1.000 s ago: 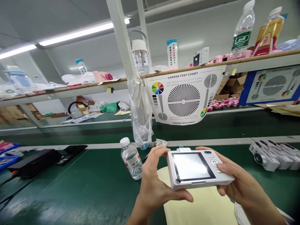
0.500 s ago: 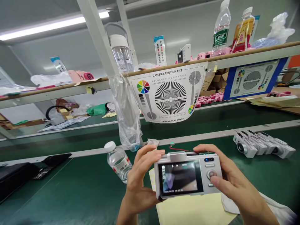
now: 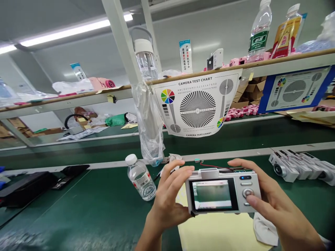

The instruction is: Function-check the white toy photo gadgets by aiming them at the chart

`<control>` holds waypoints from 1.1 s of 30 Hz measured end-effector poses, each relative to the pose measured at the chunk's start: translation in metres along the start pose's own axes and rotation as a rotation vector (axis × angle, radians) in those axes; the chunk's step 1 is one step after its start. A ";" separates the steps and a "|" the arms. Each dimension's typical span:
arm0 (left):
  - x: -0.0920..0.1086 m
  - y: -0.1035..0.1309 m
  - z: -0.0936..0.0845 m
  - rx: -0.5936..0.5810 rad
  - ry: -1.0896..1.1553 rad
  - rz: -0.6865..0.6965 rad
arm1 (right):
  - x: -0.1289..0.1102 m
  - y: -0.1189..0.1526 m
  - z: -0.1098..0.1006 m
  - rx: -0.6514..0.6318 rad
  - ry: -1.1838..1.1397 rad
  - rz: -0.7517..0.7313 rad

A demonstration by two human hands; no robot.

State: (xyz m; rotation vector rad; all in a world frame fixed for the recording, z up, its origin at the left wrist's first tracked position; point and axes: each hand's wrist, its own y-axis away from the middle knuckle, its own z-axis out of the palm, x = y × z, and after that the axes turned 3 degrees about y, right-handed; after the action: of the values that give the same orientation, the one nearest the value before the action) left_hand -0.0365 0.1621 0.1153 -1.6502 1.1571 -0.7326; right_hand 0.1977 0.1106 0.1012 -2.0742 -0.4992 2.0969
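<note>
A silver digital camera (image 3: 224, 192) is held up between both hands, its lit screen toward me. The screen shows a blurry green and white picture. My left hand (image 3: 171, 197) grips its left end, fingers at the top edge and thumb beneath. My right hand (image 3: 270, 202) wraps the right end, with the thumb on the round control pad and the index finger along the top. A red wire with a small connector (image 3: 197, 160) trails from the top. Beyond it, a camera test chart (image 3: 197, 108) hangs from the shelf.
A water bottle (image 3: 141, 178) stands left of my left hand. Yellow paper (image 3: 217, 232) lies under the camera on the green bench. Several silver cameras (image 3: 300, 165) sit in a row at the right. A black case (image 3: 28, 190) lies at far left. Bottles (image 3: 260, 33) stand on the shelf (image 3: 193, 74).
The view has turned slightly left, so everything sits further right. The screen picture has gone from dark to a brighter green and white. Both hands keep their hold on the camera.
</note>
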 end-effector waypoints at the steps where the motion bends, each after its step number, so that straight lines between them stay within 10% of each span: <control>1: 0.000 0.000 0.000 -0.002 -0.010 -0.002 | -0.002 -0.001 0.001 -0.009 -0.044 0.015; 33: 0.003 -0.003 -0.001 -0.002 -0.149 0.067 | 0.001 -0.012 0.001 -0.001 -0.134 -0.029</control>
State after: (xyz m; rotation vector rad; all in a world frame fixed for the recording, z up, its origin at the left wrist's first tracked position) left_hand -0.0347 0.1590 0.1183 -1.6313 1.1009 -0.5565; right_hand 0.1949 0.1217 0.1038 -1.9229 -0.5446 2.2297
